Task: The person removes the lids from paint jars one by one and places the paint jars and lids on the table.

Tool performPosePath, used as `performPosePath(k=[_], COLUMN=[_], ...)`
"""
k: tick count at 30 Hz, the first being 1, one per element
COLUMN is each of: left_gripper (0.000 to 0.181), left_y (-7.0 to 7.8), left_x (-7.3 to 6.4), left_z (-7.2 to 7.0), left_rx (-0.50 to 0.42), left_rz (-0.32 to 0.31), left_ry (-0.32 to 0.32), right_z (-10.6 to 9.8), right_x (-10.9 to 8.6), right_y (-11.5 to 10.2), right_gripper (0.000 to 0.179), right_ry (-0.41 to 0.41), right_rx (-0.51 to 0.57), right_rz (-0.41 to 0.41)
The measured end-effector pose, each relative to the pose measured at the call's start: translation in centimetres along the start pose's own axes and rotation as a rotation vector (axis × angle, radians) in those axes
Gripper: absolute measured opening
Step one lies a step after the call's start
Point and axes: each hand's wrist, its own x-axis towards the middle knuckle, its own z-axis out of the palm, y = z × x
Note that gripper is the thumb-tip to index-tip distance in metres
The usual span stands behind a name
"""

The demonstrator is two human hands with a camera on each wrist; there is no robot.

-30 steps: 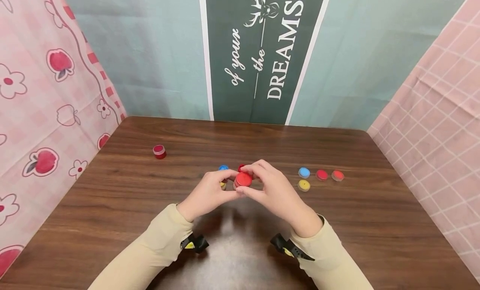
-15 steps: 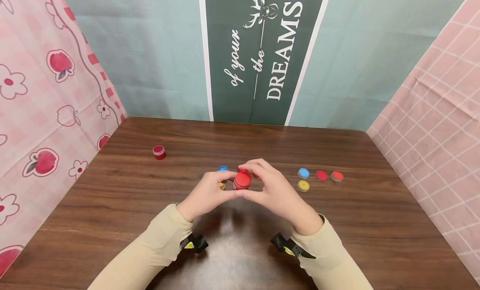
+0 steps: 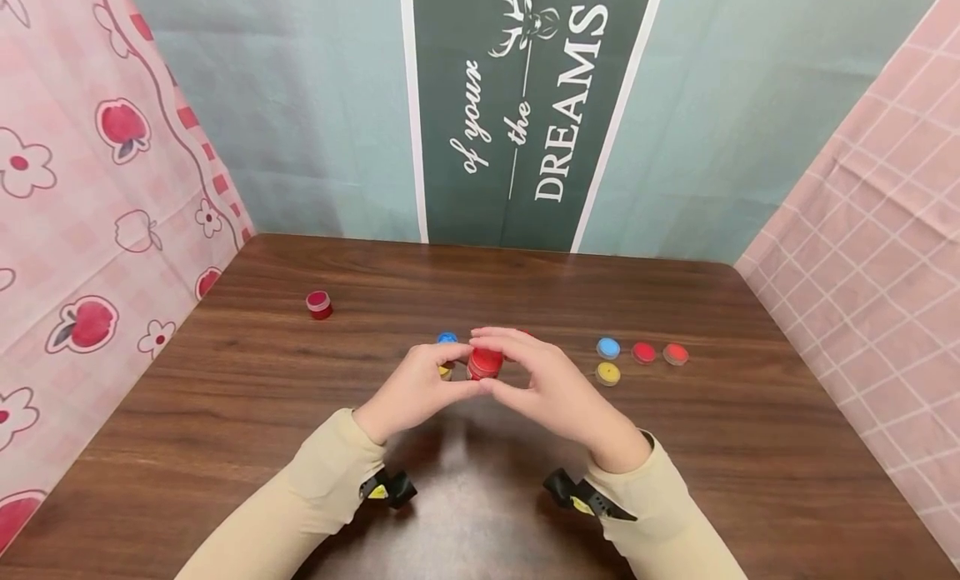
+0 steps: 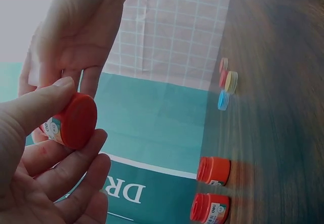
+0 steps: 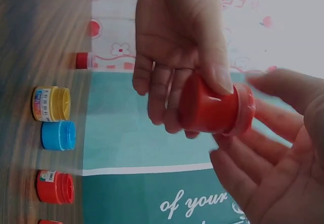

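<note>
A small red paint jar (image 3: 486, 364) is held in the air between both hands. My left hand (image 3: 411, 392) grips its body, thumb on one side and fingers on the other; the jar (image 4: 76, 123) turns its red base toward the left wrist camera. In the right wrist view its lid (image 5: 246, 110) is on. My right hand (image 3: 552, 388) reaches round the lid end with fingers fairly straight. The right thumb (image 5: 283, 88), blurred, stands off the lid. The right fingers (image 5: 243, 150) lie close under the jar; contact is hard to tell.
Lidless yellow (image 5: 50, 104), blue (image 5: 58, 135) and red jars (image 5: 54, 187) stand behind the hands. Loose lids, blue (image 3: 608, 347), yellow (image 3: 608, 373), red (image 3: 643, 352) and orange-red (image 3: 676, 354), lie to the right. A dark red lidded jar (image 3: 318, 305) stands far left.
My right hand's fingers have shifted from pinching the jar's lid to stretching out over it. The left hand keeps its grip in nearly the same spot. The things on the table stay put.
</note>
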Motion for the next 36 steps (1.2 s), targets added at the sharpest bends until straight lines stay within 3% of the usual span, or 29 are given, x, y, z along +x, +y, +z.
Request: performPosePath(k=[10, 16, 26, 30, 36], left_gripper=[0.033, 0.032, 0.025, 0.025, 0.03], left_y=[0.06, -0.01, 0.1, 0.06, 0.08], left_x=[-0.24, -0.32, -0.04, 0.03, -0.04], left_z=[0.08, 0.17, -0.03, -0.06, 0.04], left_rx=[-0.002, -0.025, -0.022, -0.014, 0.013], left_rz=[-0.009, -0.023, 0.026, 0.016, -0.001], left_ry=[-0.003, 0.01, 0.033, 0.012, 0.003], right_z=[0.87, 1.09, 0.33, 0.32, 0.85], right_x=[0.02, 0.01, 0.2, 0.19, 0.15], right_y=[-0.44, -0.22, -0.46, -0.47, -0.17], right_gripper=[0.049, 0.051, 0.041, 0.045, 0.051], right_ry=[0.097, 0.116, 0.005, 0.012, 0.09], right_rx=[-0.138, -0.134, 0.015, 0.019, -0.064], right_rz=[0.145, 0.076, -0.051, -0.022, 0.056])
